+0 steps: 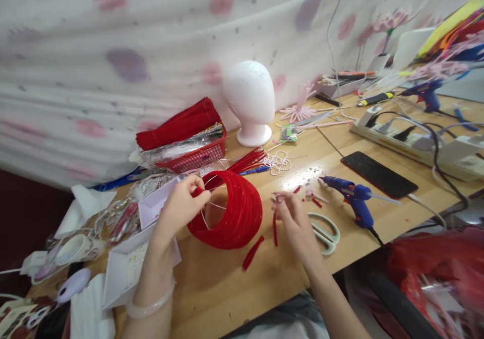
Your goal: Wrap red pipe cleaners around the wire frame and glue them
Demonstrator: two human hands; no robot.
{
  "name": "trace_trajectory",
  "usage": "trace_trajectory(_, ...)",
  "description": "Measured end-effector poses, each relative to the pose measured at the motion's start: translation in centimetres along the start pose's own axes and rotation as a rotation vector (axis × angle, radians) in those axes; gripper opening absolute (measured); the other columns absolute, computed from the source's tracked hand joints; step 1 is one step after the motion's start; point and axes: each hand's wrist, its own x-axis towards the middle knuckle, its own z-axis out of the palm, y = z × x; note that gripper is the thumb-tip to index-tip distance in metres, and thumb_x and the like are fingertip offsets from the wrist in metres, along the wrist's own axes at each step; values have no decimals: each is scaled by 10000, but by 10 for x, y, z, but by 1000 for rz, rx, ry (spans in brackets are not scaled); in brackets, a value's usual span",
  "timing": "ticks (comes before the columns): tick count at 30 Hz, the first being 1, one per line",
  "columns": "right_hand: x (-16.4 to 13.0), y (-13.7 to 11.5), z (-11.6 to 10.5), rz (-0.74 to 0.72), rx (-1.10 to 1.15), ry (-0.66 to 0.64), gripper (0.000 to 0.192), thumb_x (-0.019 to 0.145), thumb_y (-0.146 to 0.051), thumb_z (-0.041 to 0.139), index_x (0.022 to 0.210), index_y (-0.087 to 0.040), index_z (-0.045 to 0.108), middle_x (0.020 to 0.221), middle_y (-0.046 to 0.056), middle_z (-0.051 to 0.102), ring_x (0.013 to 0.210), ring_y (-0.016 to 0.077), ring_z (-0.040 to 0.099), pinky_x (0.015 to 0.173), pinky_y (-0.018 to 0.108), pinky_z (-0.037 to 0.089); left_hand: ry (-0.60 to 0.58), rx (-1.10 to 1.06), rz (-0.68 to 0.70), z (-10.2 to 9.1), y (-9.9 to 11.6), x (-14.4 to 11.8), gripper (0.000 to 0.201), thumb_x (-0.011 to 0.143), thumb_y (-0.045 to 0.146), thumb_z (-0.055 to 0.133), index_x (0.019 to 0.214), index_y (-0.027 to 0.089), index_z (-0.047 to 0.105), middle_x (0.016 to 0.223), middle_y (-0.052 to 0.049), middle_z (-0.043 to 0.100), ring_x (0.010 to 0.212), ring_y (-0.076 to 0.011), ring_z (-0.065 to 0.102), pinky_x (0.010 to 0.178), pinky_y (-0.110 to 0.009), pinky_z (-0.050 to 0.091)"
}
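Observation:
My left hand (181,203) pinches the top edge of a stack of red velvet headbands (234,213) standing on the wooden table (227,288). My right hand (293,215) hovers just right of the stack, fingers pinched on a small pink piece (277,198), with a thin red strip (275,228) hanging under it. Another red strip (252,252) lies on the table in front of the stack. Pale green scissors (325,233) lie right beside my right hand.
A blue glue gun (351,198) and a black phone (378,174) lie to the right. Behind stand a white foam head (251,99), a red basket (196,155) and a power strip (408,137). White boxes (124,263) and trinkets crowd the left.

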Motion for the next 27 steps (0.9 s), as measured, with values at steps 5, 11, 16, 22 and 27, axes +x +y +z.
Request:
trace_trajectory(5, -5, 0, 24, 204, 203, -231, 486, 755, -657, 767, 1017, -248, 759, 943, 64, 803, 894, 281, 750, 727, 380, 588, -16, -199, 30, -2, -5, 0, 204, 614, 382, 534, 720, 250, 419, 506, 107, 392, 426, -83, 354, 449, -199, 269)
trace_trajectory(11, -11, 5, 33, 318, 330, -288, 415, 801, -554, 776, 1089, -255, 756, 954, 48, 819, 907, 278, 764, 724, 371, 597, -33, -315, 10, 9, -23, 4, 183, 608, 335, 564, 704, 234, 445, 506, 106, 402, 436, -67, 333, 451, -183, 233)
trace_trajectory(16, -11, 5, 30, 363, 367, -278, 401, 792, -535, 797, 1092, -270, 765, 975, 30, 819, 834, 249, 767, 657, 320, 575, -75, -375, -3, 7, -25, 3, 203, 599, 338, 575, 700, 239, 430, 498, 109, 405, 438, -69, 347, 451, -180, 248)
trace_trajectory(22, -10, 2, 27, 390, 354, -277, 391, 719, -493, 861, 1004, -238, 779, 862, 34, 815, 749, 247, 756, 618, 314, 559, -89, -409, -16, 7, -26, 3, 220, 592, 340, 587, 699, 235, 426, 506, 109, 427, 434, -62, 351, 446, -176, 253)
trace_trajectory(27, -10, 4, 30, 401, 356, -283, 400, 700, -527, 858, 956, -232, 776, 851, 37, 812, 756, 250, 759, 639, 325, 572, -105, -391, -18, 6, -25, 4, 227, 591, 356, 574, 708, 239, 417, 502, 115, 413, 421, -61, 341, 437, -175, 253)
